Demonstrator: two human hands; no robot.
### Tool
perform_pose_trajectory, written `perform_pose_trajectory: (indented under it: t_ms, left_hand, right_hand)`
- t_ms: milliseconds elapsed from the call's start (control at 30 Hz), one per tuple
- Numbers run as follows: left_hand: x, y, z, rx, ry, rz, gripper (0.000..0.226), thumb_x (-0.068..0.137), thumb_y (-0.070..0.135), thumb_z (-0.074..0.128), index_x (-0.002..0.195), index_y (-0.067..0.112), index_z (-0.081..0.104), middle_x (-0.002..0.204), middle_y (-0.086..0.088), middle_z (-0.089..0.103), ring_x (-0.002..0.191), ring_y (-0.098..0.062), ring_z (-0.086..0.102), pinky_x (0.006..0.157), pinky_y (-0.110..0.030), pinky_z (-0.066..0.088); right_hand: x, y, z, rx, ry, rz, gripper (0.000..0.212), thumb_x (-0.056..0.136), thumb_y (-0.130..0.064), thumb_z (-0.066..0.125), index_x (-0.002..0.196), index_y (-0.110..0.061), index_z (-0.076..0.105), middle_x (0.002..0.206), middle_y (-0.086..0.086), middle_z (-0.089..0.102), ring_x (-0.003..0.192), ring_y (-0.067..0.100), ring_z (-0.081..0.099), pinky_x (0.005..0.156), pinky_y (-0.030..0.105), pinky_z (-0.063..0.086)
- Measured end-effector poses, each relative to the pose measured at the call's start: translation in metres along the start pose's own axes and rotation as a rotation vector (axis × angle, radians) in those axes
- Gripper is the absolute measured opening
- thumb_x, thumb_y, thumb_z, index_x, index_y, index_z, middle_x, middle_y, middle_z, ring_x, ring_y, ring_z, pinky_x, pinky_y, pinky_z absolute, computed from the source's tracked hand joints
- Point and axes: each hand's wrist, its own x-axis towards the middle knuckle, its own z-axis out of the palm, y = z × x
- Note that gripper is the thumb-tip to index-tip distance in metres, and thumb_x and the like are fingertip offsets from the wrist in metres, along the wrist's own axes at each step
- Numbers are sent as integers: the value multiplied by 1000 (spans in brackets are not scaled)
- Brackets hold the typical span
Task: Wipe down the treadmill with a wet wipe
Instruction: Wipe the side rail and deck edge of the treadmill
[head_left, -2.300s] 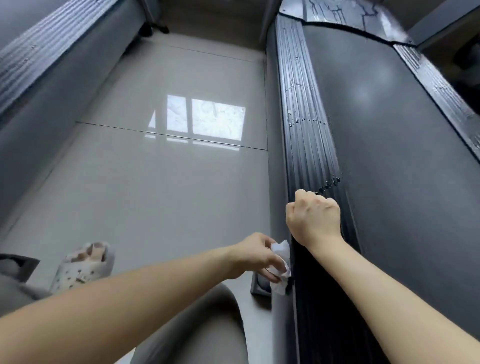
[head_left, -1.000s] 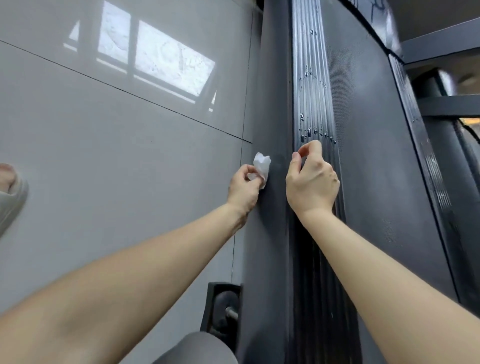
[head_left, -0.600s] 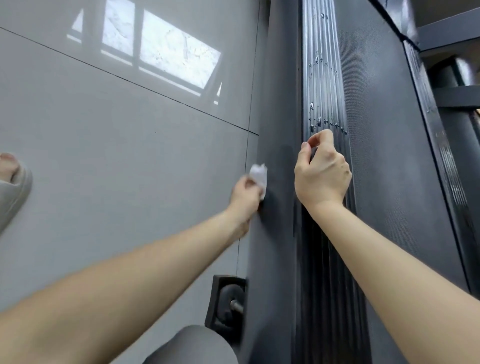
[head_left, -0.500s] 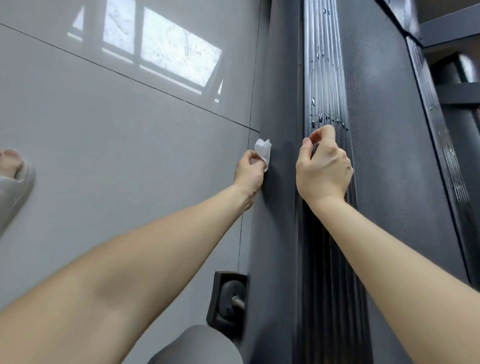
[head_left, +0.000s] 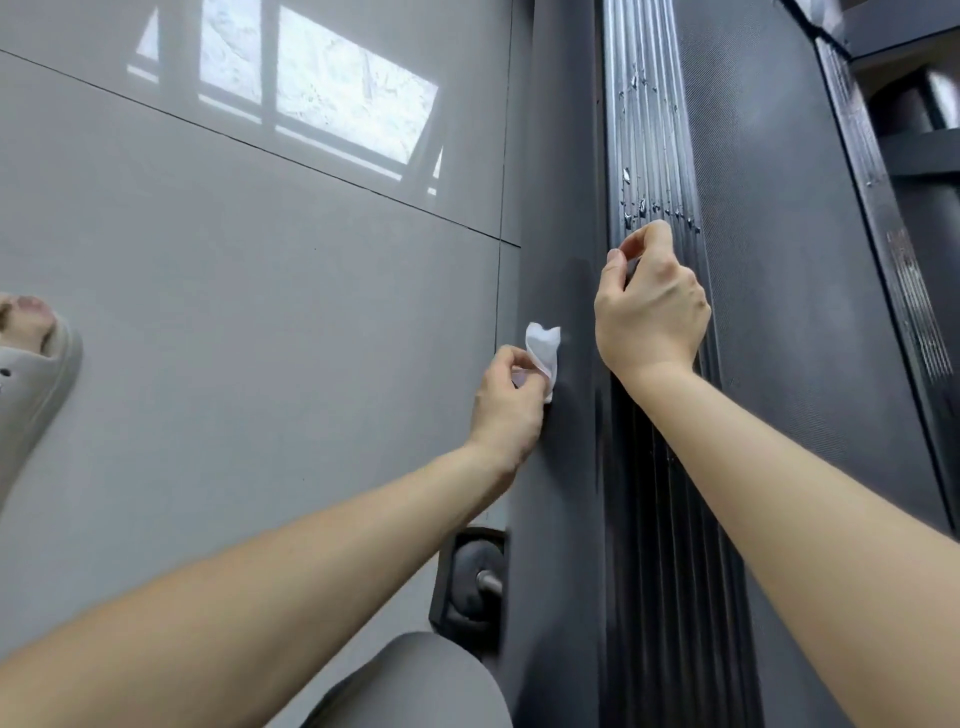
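Treadmill (head_left: 779, 312) fills the right half of the frame, its long axis running bottom to top. Left of centre, the left hand (head_left: 506, 400) pinches a crumpled wet wipe (head_left: 543, 351) against the smooth side panel (head_left: 558, 208), making it the nearer hand for wiping. Just right, the right hand (head_left: 649, 306) rests on the ribbed side rail (head_left: 649, 130), fingers curled, pinching nothing visible. Unwiped panel likely lies up-frame from the wipe.

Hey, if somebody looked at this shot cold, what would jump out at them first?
Two bare arms reach up the middle: the left hand presses a crumpled white wipe against the treadmill's dark side panel, while the right hand rests on the ribbed rail, just below some water drops. Upper left, a bright window reflection shines on the glossy floor.
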Motion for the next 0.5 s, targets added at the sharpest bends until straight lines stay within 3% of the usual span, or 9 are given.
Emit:
perform_pose_trajectory:
  t_ms: [67,167,233,300,333,433,500]
  left_hand:
    - [-26,-12,2,26,-18,54,9,88,20,51,82,26,49,75,9,52,73,-16,47,64,-30,38]
    - [-84,-50,-11,53,-77,-158,20,101,24,42,90,36,54,85,9,57,84,-17,53,71,-26,42]
    - [-80,-56,-14,32,-73,-270,28,99,33,37,74,31,50,76,8,56,78,-21,52,72,-38,44]
    - [-38,-41,-8,21,-76,-236,26,97,29,38,75,28,50,81,6,61,80,-21,56,81,-44,51]
    - [-11,-28,-5,18,-67,-198,22,97,22,39,82,28,54,89,3,64,84,-21,57,83,-40,51]
    - [55,15,-2,-31,-48,-124,18,96,9,44,91,20,57,96,-5,62,86,-23,55,70,-31,44]
    - [60,18,-3,-33,-71,-77,15,100,15,43,95,23,56,95,0,60,87,-20,55,70,-30,43]
  right_hand:
    - [-1,0,-1,-8,-4,0,20,104,-30,44,114,-14,52,90,9,70,84,38,65,70,36,35]
    - [-1,-2,-1,-20,-4,1,20,104,-30,44,114,-14,52,90,10,69,84,39,64,70,36,34]
    - [-1,-3,0,-40,-2,3,20,105,-30,43,114,-13,51,88,10,68,83,39,65,69,36,34]
    - [-3,-3,0,-68,4,-6,21,105,-30,43,115,-13,50,89,11,69,82,39,66,67,36,35]
    - [-3,-3,0,-75,7,-11,21,105,-30,43,115,-12,50,89,11,70,81,39,66,67,36,36]
    - [-6,-3,0,-64,10,-7,20,105,-29,44,114,-12,51,82,7,65,79,39,66,65,36,35]
    - [-6,-3,-1,-49,11,-13,18,105,-28,45,111,-12,51,76,2,57,75,37,64,64,35,32]
